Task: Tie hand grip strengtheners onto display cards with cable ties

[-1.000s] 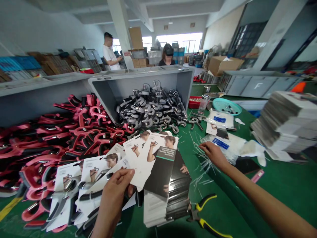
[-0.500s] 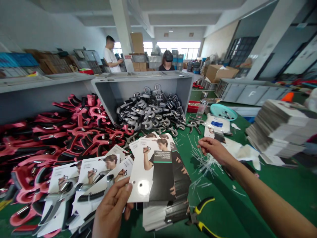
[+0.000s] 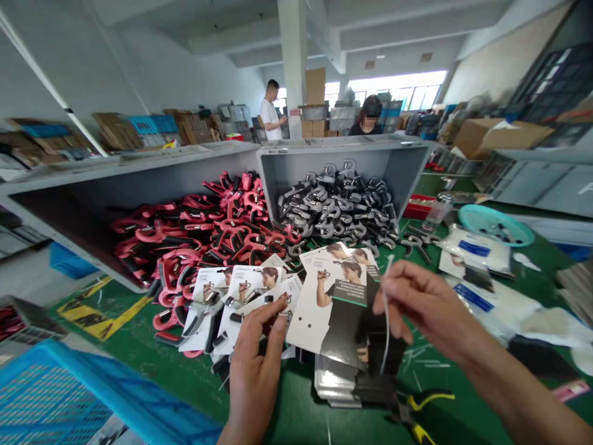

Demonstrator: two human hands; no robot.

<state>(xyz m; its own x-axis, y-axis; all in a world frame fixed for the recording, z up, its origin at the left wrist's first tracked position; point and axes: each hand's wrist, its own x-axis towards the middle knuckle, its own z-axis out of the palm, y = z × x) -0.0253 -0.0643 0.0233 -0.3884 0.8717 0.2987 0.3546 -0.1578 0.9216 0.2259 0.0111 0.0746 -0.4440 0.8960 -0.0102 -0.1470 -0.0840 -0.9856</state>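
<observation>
A thin white cable tie (image 3: 387, 327) hangs from my right hand (image 3: 412, 303), pinched between thumb and fingers above a stack of printed cards (image 3: 338, 383). My left hand (image 3: 254, 358) has its thumb and fingers apart, beside the left edge of the top card (image 3: 303, 318). Just beyond its fingertips lie several white cards with grey and black hand grip strengtheners (image 3: 199, 318) on them. Yellow-and-black pliers (image 3: 412, 411) rest on the green table, right of the stack.
Red hand grips (image 3: 222, 228) spill from a grey crate (image 3: 69, 185) on its side; grey ones (image 3: 338, 207) fill another crate. A turquoise tray (image 3: 495, 225) and plastic bags (image 3: 482, 250) sit to the right. A blue basket (image 3: 69, 395) stands front left. Two people are in the background.
My right hand has come from the loose ties over to the card stack, now with a tie in it. My left hand has let go of the top card. The view has turned left.
</observation>
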